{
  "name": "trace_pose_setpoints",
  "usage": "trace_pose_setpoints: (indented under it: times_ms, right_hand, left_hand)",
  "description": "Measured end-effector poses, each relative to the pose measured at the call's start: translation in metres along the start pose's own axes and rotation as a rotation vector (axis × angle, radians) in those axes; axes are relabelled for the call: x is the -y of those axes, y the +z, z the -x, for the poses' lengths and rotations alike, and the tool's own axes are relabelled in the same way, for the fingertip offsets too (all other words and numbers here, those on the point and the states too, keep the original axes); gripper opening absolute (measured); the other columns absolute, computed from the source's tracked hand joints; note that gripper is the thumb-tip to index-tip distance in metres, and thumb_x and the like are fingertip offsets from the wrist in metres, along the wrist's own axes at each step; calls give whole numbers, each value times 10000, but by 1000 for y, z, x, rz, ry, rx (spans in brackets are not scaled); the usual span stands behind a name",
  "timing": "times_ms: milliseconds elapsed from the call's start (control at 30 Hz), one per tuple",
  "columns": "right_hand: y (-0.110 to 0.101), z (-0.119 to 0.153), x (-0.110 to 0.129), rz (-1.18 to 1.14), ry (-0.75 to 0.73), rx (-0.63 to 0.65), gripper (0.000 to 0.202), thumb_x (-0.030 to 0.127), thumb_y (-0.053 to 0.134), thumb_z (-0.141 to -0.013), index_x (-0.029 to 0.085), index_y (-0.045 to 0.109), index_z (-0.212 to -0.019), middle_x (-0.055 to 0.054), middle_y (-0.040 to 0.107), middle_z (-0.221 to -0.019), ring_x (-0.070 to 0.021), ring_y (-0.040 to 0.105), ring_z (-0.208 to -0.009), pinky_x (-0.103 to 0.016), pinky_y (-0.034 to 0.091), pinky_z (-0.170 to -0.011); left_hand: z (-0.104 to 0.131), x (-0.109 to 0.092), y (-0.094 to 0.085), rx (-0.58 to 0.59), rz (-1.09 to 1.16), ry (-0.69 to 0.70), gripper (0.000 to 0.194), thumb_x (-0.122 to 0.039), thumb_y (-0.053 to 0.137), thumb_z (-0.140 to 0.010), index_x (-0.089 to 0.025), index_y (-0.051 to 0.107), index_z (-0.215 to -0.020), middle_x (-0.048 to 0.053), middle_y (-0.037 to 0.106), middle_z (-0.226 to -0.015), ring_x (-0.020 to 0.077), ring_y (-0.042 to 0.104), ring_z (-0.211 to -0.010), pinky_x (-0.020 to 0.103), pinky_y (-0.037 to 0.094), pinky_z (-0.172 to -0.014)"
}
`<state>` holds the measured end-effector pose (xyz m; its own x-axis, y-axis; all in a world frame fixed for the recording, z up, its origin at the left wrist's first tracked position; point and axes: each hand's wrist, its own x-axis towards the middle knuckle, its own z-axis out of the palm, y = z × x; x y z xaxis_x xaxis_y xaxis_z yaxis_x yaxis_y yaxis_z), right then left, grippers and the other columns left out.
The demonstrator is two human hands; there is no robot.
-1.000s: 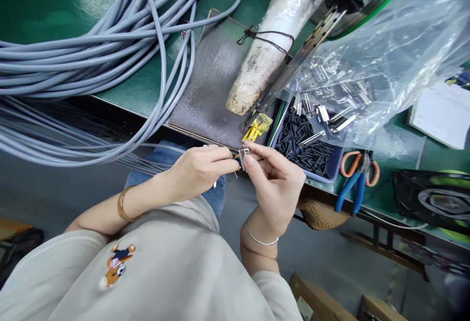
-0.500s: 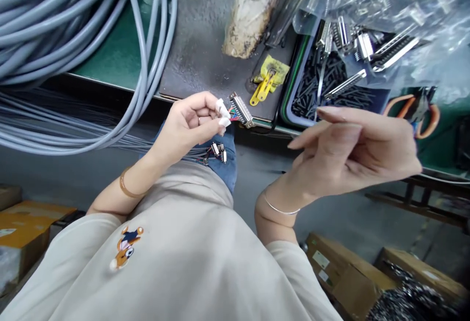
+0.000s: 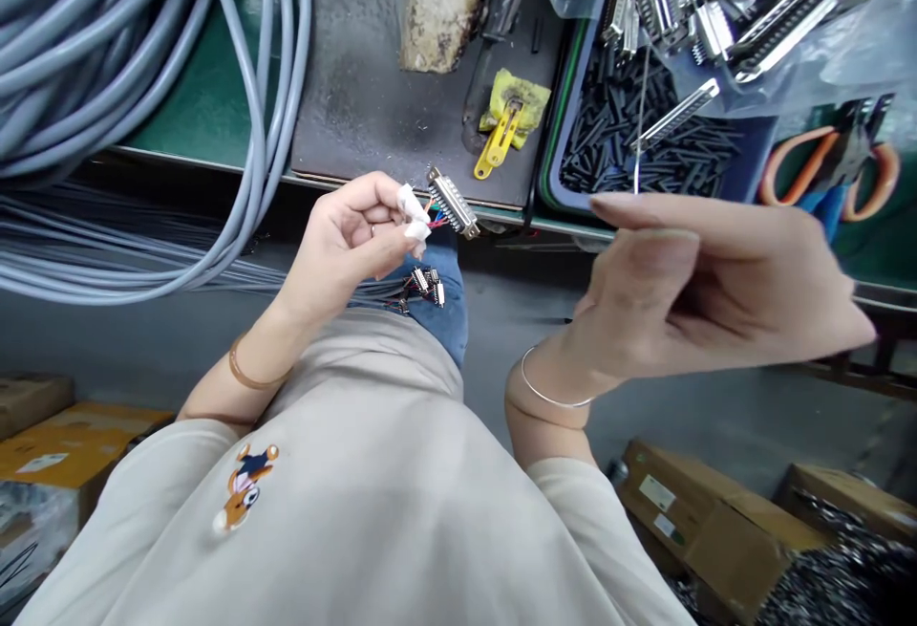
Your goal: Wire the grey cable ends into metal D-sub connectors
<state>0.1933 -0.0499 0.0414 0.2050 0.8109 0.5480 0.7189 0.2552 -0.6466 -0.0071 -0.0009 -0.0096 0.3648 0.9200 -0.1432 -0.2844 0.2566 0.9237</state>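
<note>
My left hand (image 3: 351,239), white wraps on its thumb and fingertip, is closed around short coloured wires (image 3: 436,219). These run into the back of a silver D-sub connector (image 3: 453,203), held up just past the fingertips at the bench edge. My right hand (image 3: 716,291) is raised in front of the parts tray, thumb and index finger pinched together. From that pinch a thin silvery solder wire (image 3: 643,100) stretches up over the tray. Several wired connectors (image 3: 428,287) rest on my lap below my left hand.
A blue tray (image 3: 555,162) holds black sleeves (image 3: 608,139) and D-sub connectors, partly under a plastic bag (image 3: 852,48). Orange-handled pliers (image 3: 809,167) lie to its right. A yellow clip-like piece (image 3: 498,141) sits on the dark mat (image 3: 358,81). Grey cable coils (image 3: 107,43) fill the left.
The view has shifted, so the bench sits higher in it. My right hand has moved slightly right, with the solder wire now straighter above it. My left hand still holds the wires.
</note>
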Motion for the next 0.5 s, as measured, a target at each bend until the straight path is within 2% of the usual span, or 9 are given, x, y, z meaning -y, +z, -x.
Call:
trace_pose_setpoints:
  times_ms: [67, 100, 333, 433, 500]
  right_hand:
    - [9, -1, 1, 49, -167, -120, 330, 393, 556, -1034, 217, 807, -911, 47, 695, -651, -38, 531, -490, -207, 390, -511]
    - [12, -1, 0, 63, -193, -135, 304, 363, 566, -1032, 212, 800, -911, 47, 711, -672, -32, 509, -486, -206, 379, -509]
    - [16, 0, 2, 43, -176, 108, 181, 367, 591, -1015, 298, 758, -1023, 67, 665, -667, -65, 511, -485, -235, 420, -516]
    - [20, -1, 4, 18, -210, 252, 157, 345, 639, -992, 269, 730, -1096, 86, 607, -634, -54, 539, -524, -211, 446, -561]
    - [24, -2, 5, 11, -223, 324, 132, 305, 609, -1008, 247, 722, -1046, 84, 612, -657, -48, 572, -571, -202, 457, -595]
  left_hand:
    - [1, 0, 1, -1, 4, -6, 319, -419, 887, -751, -200, 662, -811, -20, 640, -639, 61, 489, -461, 178, 288, -387]
    - [1, -1, 2, -4, 7, -9, 321, -417, 890, -747, -200, 662, -808, -20, 640, -638, 60, 488, -460, 178, 288, -387]
    - [4, -1, 6, -28, 17, -12, 306, -388, 894, -750, -196, 665, -815, -31, 622, -646, 49, 480, -453, 180, 318, -394]
    - [3, -2, 8, -50, 8, -9, 310, -368, 898, -747, -196, 648, -816, -36, 613, -650, 57, 524, -476, 176, 344, -404]
    - [2, -3, 10, -57, -5, 3, 326, -373, 901, -741, -192, 638, -808, -28, 617, -658, 78, 586, -527, 177, 377, -420]
